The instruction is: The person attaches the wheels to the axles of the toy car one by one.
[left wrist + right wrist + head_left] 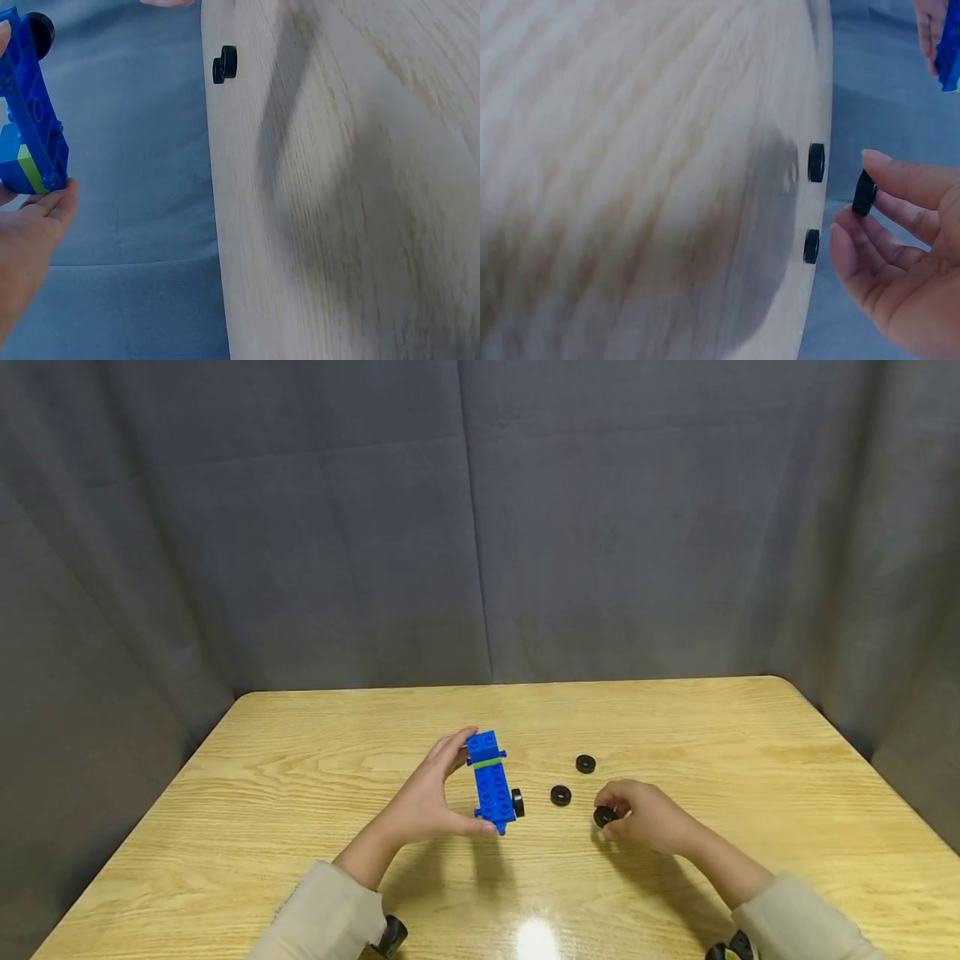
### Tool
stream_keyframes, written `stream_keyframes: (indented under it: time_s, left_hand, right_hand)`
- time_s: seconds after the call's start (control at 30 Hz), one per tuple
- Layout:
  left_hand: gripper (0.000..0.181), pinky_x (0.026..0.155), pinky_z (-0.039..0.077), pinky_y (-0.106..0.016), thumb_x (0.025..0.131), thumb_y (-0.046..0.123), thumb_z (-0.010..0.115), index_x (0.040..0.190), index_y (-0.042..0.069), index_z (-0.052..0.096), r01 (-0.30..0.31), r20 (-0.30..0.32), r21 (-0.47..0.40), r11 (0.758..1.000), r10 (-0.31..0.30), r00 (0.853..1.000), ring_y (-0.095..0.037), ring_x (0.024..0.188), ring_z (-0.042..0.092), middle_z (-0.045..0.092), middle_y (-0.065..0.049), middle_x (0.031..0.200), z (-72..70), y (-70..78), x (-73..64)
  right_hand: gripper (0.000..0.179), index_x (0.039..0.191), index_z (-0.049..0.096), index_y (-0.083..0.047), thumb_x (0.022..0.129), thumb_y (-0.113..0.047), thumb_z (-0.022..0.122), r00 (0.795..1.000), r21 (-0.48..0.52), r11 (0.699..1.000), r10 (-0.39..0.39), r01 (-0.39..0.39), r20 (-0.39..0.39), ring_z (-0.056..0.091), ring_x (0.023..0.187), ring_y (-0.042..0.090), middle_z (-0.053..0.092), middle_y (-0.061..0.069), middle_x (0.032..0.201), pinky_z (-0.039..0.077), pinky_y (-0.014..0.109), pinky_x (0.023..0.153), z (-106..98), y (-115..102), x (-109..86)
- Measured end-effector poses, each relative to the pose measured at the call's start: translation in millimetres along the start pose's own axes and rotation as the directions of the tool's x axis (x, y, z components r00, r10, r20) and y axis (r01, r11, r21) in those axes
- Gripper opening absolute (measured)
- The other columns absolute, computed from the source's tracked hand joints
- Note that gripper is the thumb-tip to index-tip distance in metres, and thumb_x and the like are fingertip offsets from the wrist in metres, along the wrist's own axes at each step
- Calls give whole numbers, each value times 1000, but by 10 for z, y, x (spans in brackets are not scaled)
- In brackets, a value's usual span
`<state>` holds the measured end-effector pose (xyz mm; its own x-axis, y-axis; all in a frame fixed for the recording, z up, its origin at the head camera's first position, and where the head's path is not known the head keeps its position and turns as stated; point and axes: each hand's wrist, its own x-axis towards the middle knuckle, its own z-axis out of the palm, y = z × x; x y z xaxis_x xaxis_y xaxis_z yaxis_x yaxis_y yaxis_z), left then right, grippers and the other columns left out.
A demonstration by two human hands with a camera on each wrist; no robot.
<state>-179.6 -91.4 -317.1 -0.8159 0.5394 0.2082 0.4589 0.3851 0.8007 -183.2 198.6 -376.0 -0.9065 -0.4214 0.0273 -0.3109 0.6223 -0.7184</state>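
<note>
My left hand (431,797) grips a blue toy car chassis (492,789) by its two ends, thumb at the near end and fingers at the far end. The chassis has studs, a lime green strip and small axle stubs; one black wheel (517,802) sits on its near right stub. In the left wrist view the chassis (34,105) is held up above the table, its underside showing. My right hand (648,814) pinches a loose black wheel (604,816) between thumb and fingers. The right wrist view shows this wheel (865,193) held on edge, raised off the table.
Two more black wheels lie flat on the wooden table (315,752): a farther one (585,763) and a nearer one (560,795), both between the chassis and my right hand. A grey curtain (360,543) hangs behind the table and along its sides.
</note>
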Motion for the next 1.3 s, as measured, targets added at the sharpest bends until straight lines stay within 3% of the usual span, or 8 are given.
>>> stream_keyframes:
  time_s: [0.17,0.43,0.7,1.3]
  left_hand:
    - [96,97,26,-41,61,14,78,137,7,19,-2,23,-11,1000,2,1000,-28,120,31,26,-14,132,32,-6,7]
    - [93,96,27,-42,62,13,78,136,9,21,2,41,-27,1000,-1,999,-29,119,33,26,-13,134,71,-39,14]
    - [94,96,25,-45,62,12,78,136,9,20,-45,41,-60,997,47,998,-28,120,32,26,-13,133,61,-50,20]
    - [95,97,22,-47,64,16,77,137,9,16,-27,106,-117,993,39,994,-27,122,28,17,-11,139,105,-70,1]
  right_hand:
    - [27,97,56,4,73,-3,67,998,48,998,-47,50,-50,52,76,17,54,4,86,45,25,61,20,-81,-2]
    - [30,101,56,4,75,-6,66,988,113,991,-56,73,-147,53,80,18,55,5,87,46,24,68,99,-214,9]
    - [30,101,56,4,75,-7,65,975,136,988,-44,74,-216,54,79,17,57,6,90,46,24,67,157,-340,42]
    - [31,104,56,2,76,-9,65,964,200,973,-57,112,-260,54,76,15,57,4,83,47,23,65,201,-453,96]
